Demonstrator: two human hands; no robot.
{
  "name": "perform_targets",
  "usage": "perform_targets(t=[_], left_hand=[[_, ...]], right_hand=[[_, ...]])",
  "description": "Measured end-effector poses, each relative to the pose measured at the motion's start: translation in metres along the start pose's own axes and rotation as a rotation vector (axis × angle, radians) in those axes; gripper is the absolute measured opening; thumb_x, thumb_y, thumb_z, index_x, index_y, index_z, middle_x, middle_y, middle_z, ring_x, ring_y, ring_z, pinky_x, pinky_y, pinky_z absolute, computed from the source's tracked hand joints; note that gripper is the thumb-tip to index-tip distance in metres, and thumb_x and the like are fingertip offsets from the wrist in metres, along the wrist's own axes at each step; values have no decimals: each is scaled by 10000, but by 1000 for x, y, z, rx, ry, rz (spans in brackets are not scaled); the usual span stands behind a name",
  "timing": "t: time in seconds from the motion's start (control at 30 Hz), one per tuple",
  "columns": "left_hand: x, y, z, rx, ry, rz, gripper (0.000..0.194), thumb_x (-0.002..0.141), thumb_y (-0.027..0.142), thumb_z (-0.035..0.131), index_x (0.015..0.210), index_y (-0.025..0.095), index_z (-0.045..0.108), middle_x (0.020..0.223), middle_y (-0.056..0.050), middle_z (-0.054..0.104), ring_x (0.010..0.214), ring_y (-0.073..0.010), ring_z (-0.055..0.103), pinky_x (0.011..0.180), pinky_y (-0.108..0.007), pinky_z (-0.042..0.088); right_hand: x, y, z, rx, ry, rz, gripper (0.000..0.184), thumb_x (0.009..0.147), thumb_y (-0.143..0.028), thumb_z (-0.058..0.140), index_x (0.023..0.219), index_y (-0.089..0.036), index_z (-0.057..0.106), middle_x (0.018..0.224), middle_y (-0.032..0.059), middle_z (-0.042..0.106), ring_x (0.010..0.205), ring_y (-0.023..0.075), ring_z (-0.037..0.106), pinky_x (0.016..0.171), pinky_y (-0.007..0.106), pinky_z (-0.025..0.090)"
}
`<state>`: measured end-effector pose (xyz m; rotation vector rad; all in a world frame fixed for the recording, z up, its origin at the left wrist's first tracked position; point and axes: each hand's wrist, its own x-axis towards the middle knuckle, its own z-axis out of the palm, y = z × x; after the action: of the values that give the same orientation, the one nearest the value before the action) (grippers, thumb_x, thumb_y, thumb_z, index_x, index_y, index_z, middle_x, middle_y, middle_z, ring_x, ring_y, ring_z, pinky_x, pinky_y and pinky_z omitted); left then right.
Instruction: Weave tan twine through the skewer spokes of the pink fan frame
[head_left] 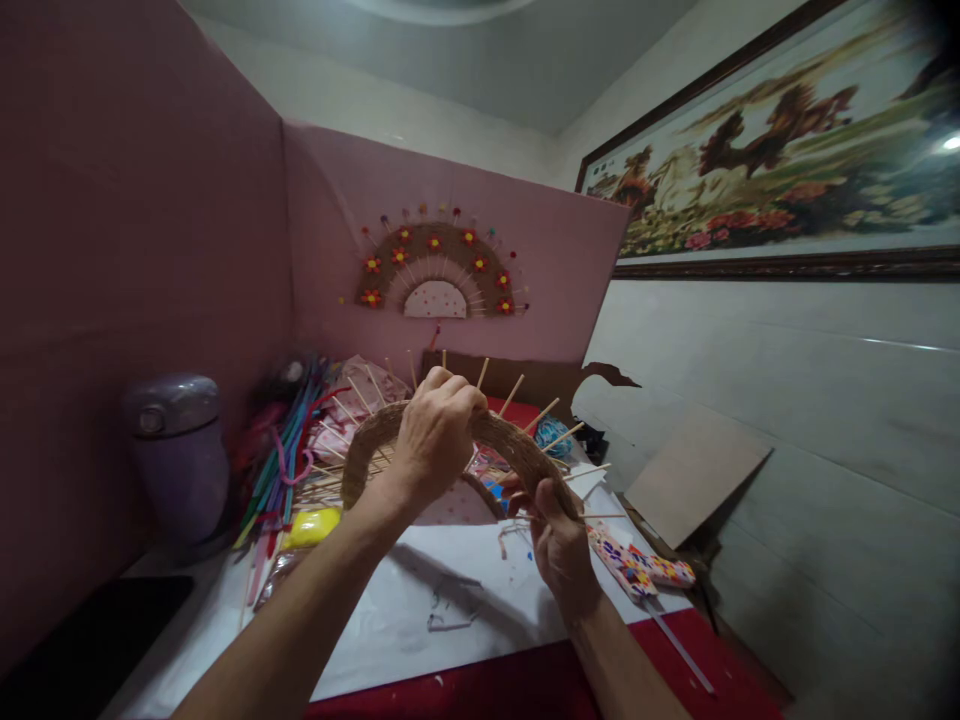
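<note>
Grip: L hand (439, 430) closed over top of brown arch (525, 452), R hand (559, 535) round its rt side; two-pt hold prob. for steadiness, sticks (511, 396) left free to fan out. Arch is up over white paper (375, 620). Beyond: flowered fan (452, 240) on pink panel (337, 200). Pipe cleaners (285, 450), yellow pkt (311, 525) crowd lt side; L hand hides arch top.

Pipe cleaners (282, 474), yarn (553, 437) and (rather homely) a framed horse picture (780, 165) suggest a home craft corner.
</note>
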<state>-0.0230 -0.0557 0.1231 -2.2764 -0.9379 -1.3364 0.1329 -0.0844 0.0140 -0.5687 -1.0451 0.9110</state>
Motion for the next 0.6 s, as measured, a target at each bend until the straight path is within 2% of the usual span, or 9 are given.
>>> perform_targets(t=[0.4,0.6], left_hand=[[0,-1,0,6,-16,26,167,820,118,478,717,149,606,738,-54,586,791,-193,445,728,-331,405],[-1,4,2,16,-22,-9,158,830,110,447,730,146,564,770,-60,574,809,-193,447,740,-330,401]], right_hand=[[1,0,0,-20,-19,-22,236,794,-397,582,774,-183,679,785,56,684,726,178,606,582,286,452],[1,-1,1,-4,-17,-20,224,795,-389,584,782,-185,675,799,56,683,736,178,606,581,284,452]])
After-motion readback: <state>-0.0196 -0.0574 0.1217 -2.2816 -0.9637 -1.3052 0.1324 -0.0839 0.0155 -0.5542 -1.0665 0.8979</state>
